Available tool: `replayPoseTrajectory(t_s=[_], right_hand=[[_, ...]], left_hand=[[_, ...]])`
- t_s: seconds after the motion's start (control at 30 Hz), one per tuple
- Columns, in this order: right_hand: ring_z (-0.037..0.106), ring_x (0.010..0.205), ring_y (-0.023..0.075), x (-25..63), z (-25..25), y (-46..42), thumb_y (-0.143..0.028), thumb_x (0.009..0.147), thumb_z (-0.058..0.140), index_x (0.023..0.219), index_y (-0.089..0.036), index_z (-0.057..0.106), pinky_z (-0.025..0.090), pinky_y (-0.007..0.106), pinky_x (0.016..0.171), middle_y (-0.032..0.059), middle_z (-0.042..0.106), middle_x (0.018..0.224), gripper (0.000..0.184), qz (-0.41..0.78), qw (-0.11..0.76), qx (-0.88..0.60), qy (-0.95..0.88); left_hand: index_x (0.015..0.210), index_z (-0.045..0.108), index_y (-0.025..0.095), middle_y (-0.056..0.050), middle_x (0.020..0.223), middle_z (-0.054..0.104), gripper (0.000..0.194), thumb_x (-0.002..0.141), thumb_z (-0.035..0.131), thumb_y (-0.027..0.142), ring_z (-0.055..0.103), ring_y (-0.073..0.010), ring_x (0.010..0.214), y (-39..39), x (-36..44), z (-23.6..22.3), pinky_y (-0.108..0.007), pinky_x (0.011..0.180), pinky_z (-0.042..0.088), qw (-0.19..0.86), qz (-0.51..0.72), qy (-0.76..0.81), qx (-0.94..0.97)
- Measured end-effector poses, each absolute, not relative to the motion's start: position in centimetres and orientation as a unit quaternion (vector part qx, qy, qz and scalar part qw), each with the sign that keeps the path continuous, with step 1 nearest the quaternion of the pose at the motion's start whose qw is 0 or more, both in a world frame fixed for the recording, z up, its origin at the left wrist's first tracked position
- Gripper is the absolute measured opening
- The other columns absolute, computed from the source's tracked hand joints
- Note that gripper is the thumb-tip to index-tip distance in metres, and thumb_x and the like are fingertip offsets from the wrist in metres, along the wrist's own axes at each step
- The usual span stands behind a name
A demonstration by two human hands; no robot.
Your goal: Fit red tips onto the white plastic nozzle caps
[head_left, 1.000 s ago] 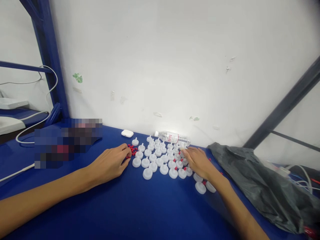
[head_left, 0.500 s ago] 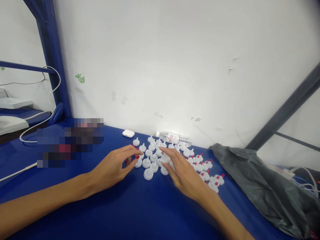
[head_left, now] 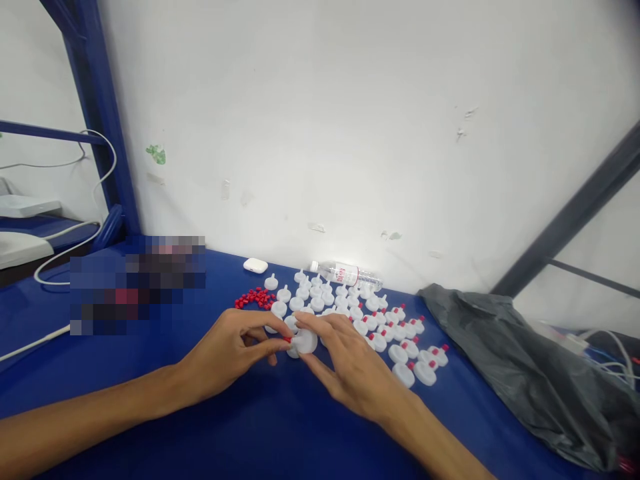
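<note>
The white nozzle cap (head_left: 306,341) is between the two hands, above the near edge of the group of other nozzle caps (head_left: 303,293). The right hand (head_left: 357,370) grasps its round base with thumb and fingers, the nozzle pointing to the left. The left hand (head_left: 220,350) pinches a small red cap (head_left: 287,339) at the nozzle tip. Whether it is already seated, I cannot tell, because the fingers cover the joint.

A pile of red caps (head_left: 257,298) lies just beyond the left hand. On the right side, many nozzle caps wear red tips. In front of the hands, the blue surface (head_left: 270,433) is bare and gives open room. Behind, a bottle (head_left: 345,274) lies along the wall (head_left: 325,133); a dark sheet (head_left: 520,373) bounds the right side. Some nozzle caps are hidden under the hands, and the far left items are pixelated.
</note>
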State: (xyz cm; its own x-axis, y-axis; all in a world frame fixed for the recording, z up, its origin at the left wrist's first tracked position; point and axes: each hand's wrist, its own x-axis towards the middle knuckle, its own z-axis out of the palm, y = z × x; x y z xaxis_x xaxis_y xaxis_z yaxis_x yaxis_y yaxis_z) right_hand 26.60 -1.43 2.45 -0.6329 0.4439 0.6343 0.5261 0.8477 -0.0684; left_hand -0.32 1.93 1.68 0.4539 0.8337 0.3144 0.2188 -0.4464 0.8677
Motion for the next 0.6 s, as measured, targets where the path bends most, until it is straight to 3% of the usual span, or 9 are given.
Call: replayPoseTrajectory(t_s=[0.1, 0.27, 0.43, 0.6], right_hand=[[0.081, 0.117, 0.0295, 26.7, 2.3, -1.2, -0.016, 0.119, 0.064, 0.177, -0.025, 0.042, 0.072, 0.048, 0.106, 0.0106, 0.085, 0.128, 0.063, -0.065, 0.329, -0.282, -0.899], [0.080, 0.111, 0.0270, 26.6, 2.1, -1.0, -0.020, 0.122, 0.063, 0.171, -0.021, 0.049, 0.070, 0.043, 0.099, 0.0096, 0.084, 0.120, 0.051, -0.086, 0.327, -0.260, -0.904], [0.077, 0.096, 0.0234, 26.1, 2.5, -1.2, -0.030, 0.129, 0.054, 0.160, -0.016, 0.058, 0.064, 0.040, 0.092, 0.0074, 0.083, 0.110, 0.034, -0.159, 0.346, -0.216, -0.899], [0.078, 0.099, 0.0232, 25.7, 2.8, -1.4, -0.030, 0.131, 0.045, 0.154, -0.013, 0.060, 0.062, 0.041, 0.095, 0.0080, 0.086, 0.113, 0.032, -0.184, 0.346, -0.209, -0.896]], left_hand=[[0.103, 0.090, 0.027, 0.002, 0.069, 0.081, 0.036, 0.101, 0.084, 0.063, 0.072, -0.0177, 0.056, 2.0, -0.4, 1.5, -0.026, 0.054, 0.050, 0.399, 0.394, 0.345, 0.753], [0.102, 0.089, 0.027, -0.002, 0.098, 0.090, 0.036, 0.104, 0.084, 0.063, 0.082, -0.0190, 0.066, 1.8, -0.5, 1.2, -0.029, 0.060, 0.061, 0.377, 0.396, 0.322, 0.773], [0.105, 0.087, 0.028, 0.002, 0.085, 0.083, 0.032, 0.114, 0.076, 0.057, 0.076, -0.0154, 0.061, 2.3, -0.8, 0.6, -0.025, 0.056, 0.056, 0.298, 0.401, 0.297, 0.814], [0.112, 0.083, 0.029, 0.002, 0.089, 0.082, 0.025, 0.122, 0.066, 0.043, 0.072, -0.0164, 0.070, 3.3, -1.3, -0.2, -0.027, 0.065, 0.054, 0.177, 0.386, 0.263, 0.866]])
